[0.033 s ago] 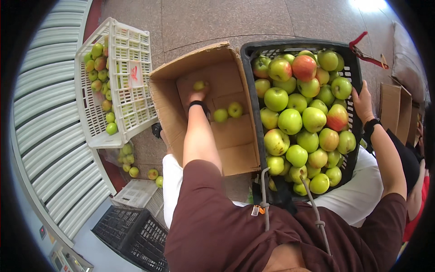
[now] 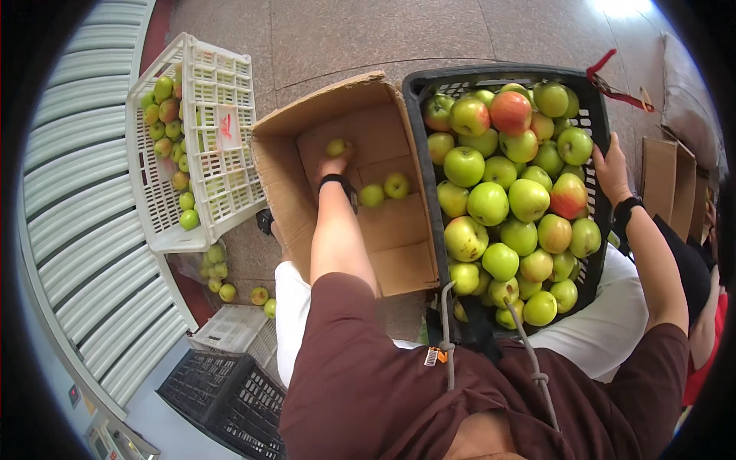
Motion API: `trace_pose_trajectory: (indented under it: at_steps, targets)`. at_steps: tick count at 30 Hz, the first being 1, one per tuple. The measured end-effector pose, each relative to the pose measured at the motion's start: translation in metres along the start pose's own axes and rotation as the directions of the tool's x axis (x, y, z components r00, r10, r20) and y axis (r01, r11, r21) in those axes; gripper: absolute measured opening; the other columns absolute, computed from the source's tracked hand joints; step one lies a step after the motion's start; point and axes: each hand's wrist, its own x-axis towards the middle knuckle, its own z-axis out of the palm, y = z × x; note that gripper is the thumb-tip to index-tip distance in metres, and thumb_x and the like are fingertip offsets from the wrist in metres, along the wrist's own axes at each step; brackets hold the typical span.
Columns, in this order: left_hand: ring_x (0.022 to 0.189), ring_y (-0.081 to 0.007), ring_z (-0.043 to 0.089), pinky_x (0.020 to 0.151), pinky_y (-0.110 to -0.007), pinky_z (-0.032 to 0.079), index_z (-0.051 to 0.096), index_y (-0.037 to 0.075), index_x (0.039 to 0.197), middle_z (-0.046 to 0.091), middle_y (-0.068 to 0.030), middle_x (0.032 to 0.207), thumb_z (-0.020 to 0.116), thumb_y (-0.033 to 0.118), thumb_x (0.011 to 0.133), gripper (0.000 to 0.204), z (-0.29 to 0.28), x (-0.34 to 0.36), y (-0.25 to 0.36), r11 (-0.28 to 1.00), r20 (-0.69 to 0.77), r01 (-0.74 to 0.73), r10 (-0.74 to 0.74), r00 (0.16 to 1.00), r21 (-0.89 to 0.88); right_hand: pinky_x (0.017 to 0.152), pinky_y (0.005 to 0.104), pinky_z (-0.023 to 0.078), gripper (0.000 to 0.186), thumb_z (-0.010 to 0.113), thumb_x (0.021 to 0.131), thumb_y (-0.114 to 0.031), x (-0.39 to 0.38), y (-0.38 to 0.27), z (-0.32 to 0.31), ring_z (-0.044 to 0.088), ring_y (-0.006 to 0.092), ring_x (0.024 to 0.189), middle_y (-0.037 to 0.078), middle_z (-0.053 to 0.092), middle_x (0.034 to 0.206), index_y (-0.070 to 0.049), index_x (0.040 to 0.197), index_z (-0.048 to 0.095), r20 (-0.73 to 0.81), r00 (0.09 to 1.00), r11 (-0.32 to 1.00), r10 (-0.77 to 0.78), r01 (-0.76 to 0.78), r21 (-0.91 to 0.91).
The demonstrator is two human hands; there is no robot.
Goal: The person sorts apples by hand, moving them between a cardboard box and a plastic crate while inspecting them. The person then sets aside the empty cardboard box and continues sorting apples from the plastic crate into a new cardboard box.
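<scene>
Down inside the open cardboard box (image 2: 280, 172), my left hand (image 2: 334, 163) is closed on a yellow-green apple (image 2: 336, 146) near the box's left inner side. Its fingers are partly hidden. Two green apples, the nearer one (image 2: 372, 195) and another (image 2: 396, 185), lie on the box bottom to the right of that hand. My right hand (image 2: 611, 170) grips the right rim of a black plastic crate (image 2: 421, 138), with some fingers hidden behind the edge. The crate is heaped with green and red-blushed apples (image 2: 487, 204) and stands against the box's right side.
At the left, a white crate (image 2: 222, 165) lies tilted with apples in it. Loose apples (image 2: 228, 292) sit on the floor below it, near a black crate (image 2: 207, 387). Red-handled clippers (image 2: 619, 93) hang at the black crate's far right corner. Cardboard (image 2: 661, 176) stands at the right.
</scene>
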Motion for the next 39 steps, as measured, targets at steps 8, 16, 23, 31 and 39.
trace_pose_trajectory:
  at_steps: [8,16,23,31,39]
  targets:
    - [0.092,-0.0275,0.052,0.072,-0.048,0.043,0.049,0.012,0.113,0.052,-0.0059,0.103,0.077,0.047,0.06,0.069,-0.058,-0.108,-0.032,0.177,0.225,0.205,0.104,0.969,-0.963,0.074,0.0439,0.047,0.045,0.055,0.082,-0.016,0.009,-0.015,0.009,0.057,0.0427,0.091,0.031,0.058,0.091,0.004,0.119,0.038,0.072,0.992,0.989,0.099,-0.107,0.103]
    - [0.088,-0.0176,0.055,0.081,-0.03,0.044,0.055,0.0,0.107,0.058,-0.008,0.098,0.074,0.025,0.064,0.053,-0.165,-0.326,0.104,0.476,0.052,-0.585,0.802,0.595,-0.657,0.073,0.0477,0.046,0.037,0.055,0.082,-0.018,0.008,-0.019,0.005,0.057,0.0452,0.084,0.03,0.059,0.084,0.003,0.108,0.04,0.078,0.992,0.988,0.103,-0.111,0.109]
    - [0.117,-0.0282,0.036,0.085,-0.055,0.04,0.063,0.002,0.101,0.046,-0.0122,0.116,0.071,0.046,0.062,0.059,-0.071,-0.385,0.183,0.443,0.239,-0.789,0.786,0.57,0.425,0.074,0.0473,0.046,0.033,0.054,0.082,-0.018,0.01,-0.023,0.005,0.058,0.044,0.084,0.03,0.059,0.085,0.002,0.105,0.04,0.119,0.987,0.986,0.111,-0.125,0.114]
    - [0.089,-0.0283,0.058,0.082,-0.037,0.046,0.061,-0.002,0.094,0.061,-0.017,0.093,0.067,0.026,0.076,0.033,-0.087,-0.314,0.136,0.28,-0.306,-0.926,0.885,0.351,-0.253,0.073,0.0489,0.046,0.033,0.055,0.082,-0.018,0.011,-0.012,0.014,0.057,0.0459,0.084,0.03,0.059,0.083,0.001,0.103,0.04,0.1,0.99,0.98,0.103,-0.118,0.157]
    - [0.093,-0.019,0.059,0.069,-0.029,0.051,0.056,0.001,0.112,0.06,-0.0084,0.104,0.07,0.023,0.075,0.045,-0.095,-0.147,-0.006,0.762,-0.082,-0.456,0.475,0.876,-0.46,0.075,0.0449,0.046,0.039,0.055,0.082,-0.016,0.009,-0.02,0.006,0.057,0.0436,0.088,0.03,0.059,0.088,0.004,0.112,0.04,0.054,0.995,0.982,0.08,-0.088,0.166]
